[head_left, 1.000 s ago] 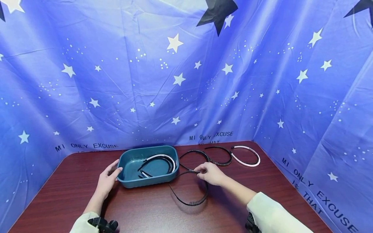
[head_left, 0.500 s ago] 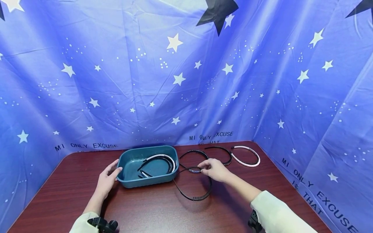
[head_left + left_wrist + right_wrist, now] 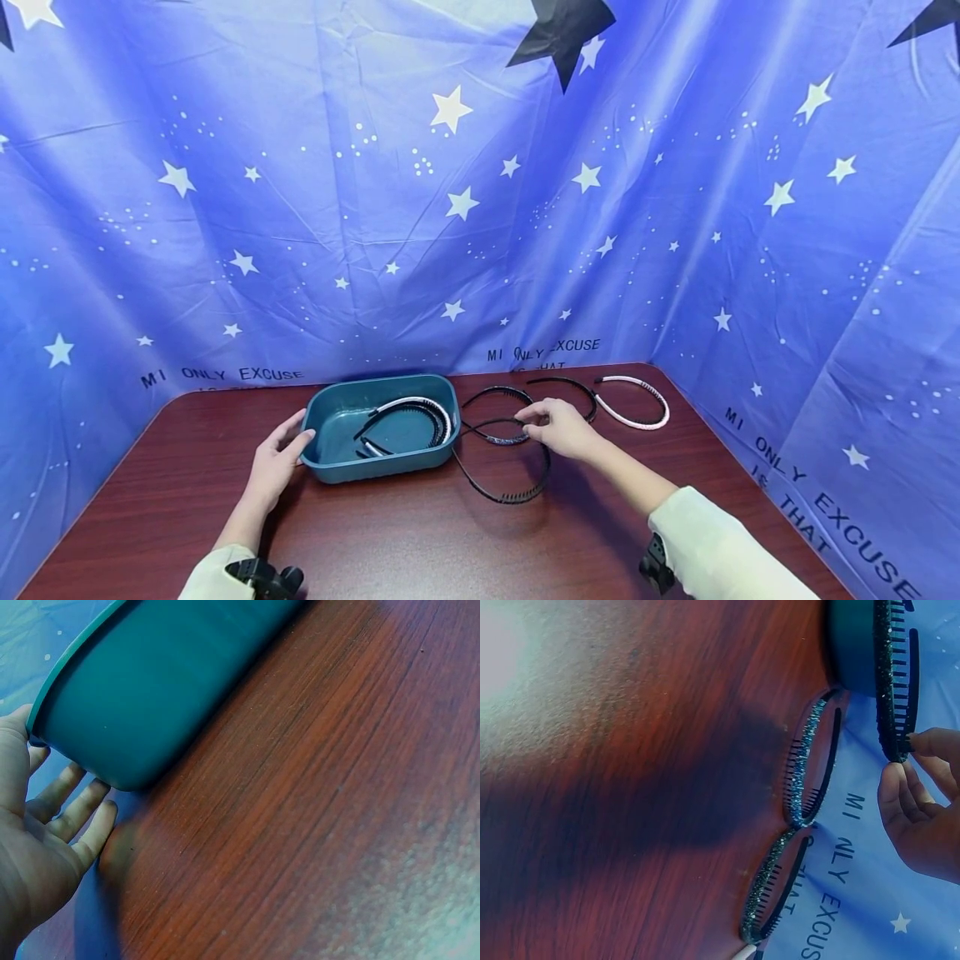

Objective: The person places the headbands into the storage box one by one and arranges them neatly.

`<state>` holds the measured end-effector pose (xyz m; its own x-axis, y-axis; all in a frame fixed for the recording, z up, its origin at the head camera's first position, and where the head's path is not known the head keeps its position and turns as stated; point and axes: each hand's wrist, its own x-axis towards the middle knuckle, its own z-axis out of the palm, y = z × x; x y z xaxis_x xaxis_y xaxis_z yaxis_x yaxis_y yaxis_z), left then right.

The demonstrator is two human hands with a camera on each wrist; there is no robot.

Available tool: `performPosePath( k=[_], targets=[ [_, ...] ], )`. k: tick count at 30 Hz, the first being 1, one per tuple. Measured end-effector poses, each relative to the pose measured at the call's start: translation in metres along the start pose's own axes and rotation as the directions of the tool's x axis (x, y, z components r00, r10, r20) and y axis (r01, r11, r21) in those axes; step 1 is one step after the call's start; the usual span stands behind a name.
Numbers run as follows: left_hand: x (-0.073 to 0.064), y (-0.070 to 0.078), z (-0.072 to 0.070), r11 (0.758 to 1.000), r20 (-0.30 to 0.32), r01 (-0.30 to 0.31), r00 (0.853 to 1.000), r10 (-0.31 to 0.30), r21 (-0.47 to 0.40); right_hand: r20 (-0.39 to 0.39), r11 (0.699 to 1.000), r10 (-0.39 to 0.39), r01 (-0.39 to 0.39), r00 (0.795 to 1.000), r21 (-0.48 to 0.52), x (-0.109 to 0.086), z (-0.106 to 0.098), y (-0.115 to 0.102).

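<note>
My right hand [image 3: 562, 429] pinches a black toothed headband [image 3: 516, 500] and holds it above the table, right of the teal plastic bin [image 3: 378, 473]. In the right wrist view the thumb and fingers grip this glittery headband [image 3: 886, 682] at its curve. My left hand [image 3: 272, 471] holds the bin by its left end, thumb at the rim. From the left wrist, the other fingers [image 3: 94, 832] spread along the outside of the bin wall. Inside the bin lie a white headband [image 3: 396, 404] and several black ones, overlapping at its right side.
Behind the held headband, a glittery black headband [image 3: 504, 441] lies on the dark red wooden table [image 3: 405, 550]. Farther right are another black headband [image 3: 588, 396] and a white one [image 3: 637, 427]. A blue star-printed cloth [image 3: 375, 208] hangs along the table's back and right edges.
My right hand has moved a little back and to the right, carrying the black headband with it. My left hand and the bin have stayed in place.
</note>
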<state>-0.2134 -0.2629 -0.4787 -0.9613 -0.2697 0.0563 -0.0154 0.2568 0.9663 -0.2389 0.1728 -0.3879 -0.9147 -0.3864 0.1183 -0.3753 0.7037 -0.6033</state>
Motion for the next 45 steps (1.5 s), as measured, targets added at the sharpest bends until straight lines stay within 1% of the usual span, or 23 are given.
performPosePath(
  k=[2, 5, 7, 13, 17, 24, 33, 40, 45],
  targets=[
    [0.0, -0.001, 0.001, 1.0, -0.01, -0.011, 1.0, 0.011, -0.003, -0.008, 1.0, 0.011, -0.011, 1.0, 0.007, 0.001, -0.002, 0.0],
    [0.0, -0.001, 0.002, 1.0, -0.014, -0.001, 1.0, 0.001, -0.004, -0.017, 0.999, 0.038, -0.037, 0.999, 0.018, 0.004, -0.005, -0.001],
    [0.0, -0.001, 0.002, 1.0, -0.012, -0.006, 1.0, 0.006, 0.003, -0.018, 0.999, 0.048, -0.048, 0.999, 0.012, 0.005, -0.007, -0.001],
    [0.001, -0.001, 0.0, 1.0, -0.005, 0.002, 1.0, -0.002, 0.01, -0.024, 0.997, 0.077, -0.077, 0.997, 0.011, 0.008, -0.013, 0.0],
    [0.002, 0.0, 0.0, 1.0, 0.002, 0.018, 1.0, -0.018, 0.005, -0.036, 0.998, 0.066, -0.065, 0.997, 0.01, 0.011, -0.016, 0.001],
    [0.002, 0.001, 0.0, 1.0, 0.016, 0.027, 1.0, -0.027, 0.011, -0.061, 0.998, 0.064, -0.063, 0.996, 0.008, 0.015, -0.019, 0.005],
    [0.001, 0.001, 0.0, 1.0, 0.017, 0.012, 1.0, -0.012, 0.012, -0.053, 0.996, 0.084, -0.083, 0.995, 0.02, 0.021, -0.02, 0.005],
    [0.0, 0.002, 0.0, 1.0, 0.015, 0.017, 1.0, -0.017, 0.014, -0.06, 0.998, 0.055, -0.053, 0.997, 0.027, 0.025, -0.021, 0.001],
    [0.0, 0.002, 0.0, 1.0, 0.012, 0.02, 1.0, -0.02, 0.011, -0.072, 0.999, 0.05, -0.049, 0.996, 0.014, 0.028, -0.022, -0.003]
  ],
)
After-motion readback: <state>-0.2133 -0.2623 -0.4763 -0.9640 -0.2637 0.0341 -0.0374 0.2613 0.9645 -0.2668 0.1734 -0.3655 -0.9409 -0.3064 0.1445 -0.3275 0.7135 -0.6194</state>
